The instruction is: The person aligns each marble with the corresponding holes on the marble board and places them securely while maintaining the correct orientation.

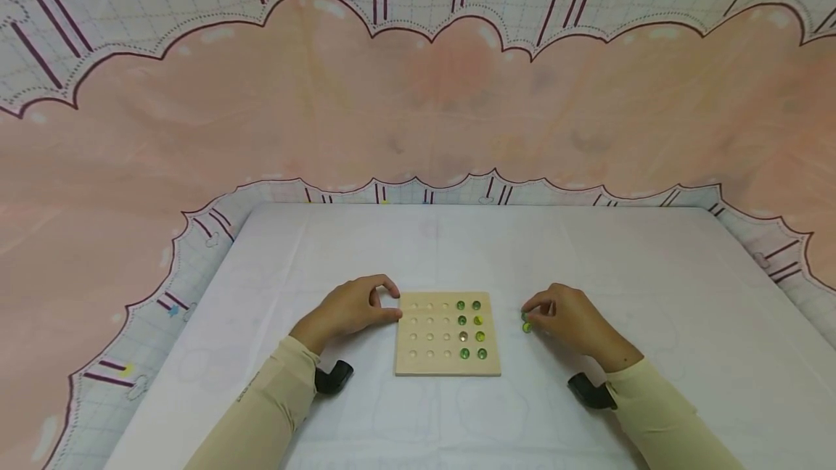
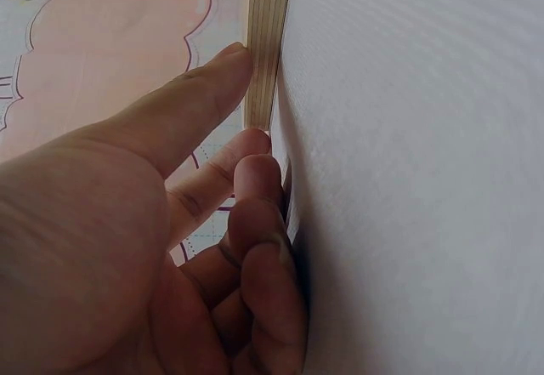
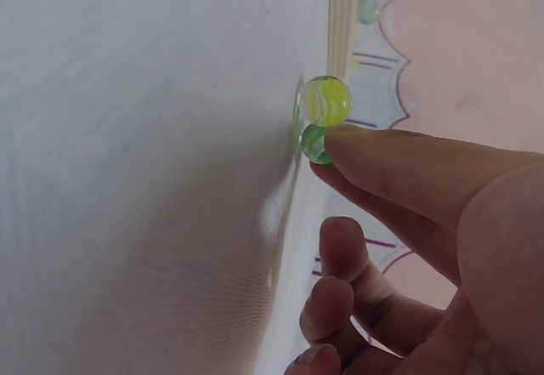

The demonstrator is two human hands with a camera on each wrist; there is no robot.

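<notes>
A square wooden board with rows of round hollows lies flat on the table, its two right-hand columns filled with glass marbles. My left hand touches the board's left edge, thumb tip on the side and index fingertip near the far corner. The layered edge shows in the left wrist view. To the right of the board, my right hand pinches a green marble between thumb and index finger, low over the cloth. Touching or nearly touching it is a yellow-and-clear marble.
White cloth covers the table around the board. Behind it hangs a patterned pink and white fabric. Black wrist devices sit under the left cuff and the right cuff.
</notes>
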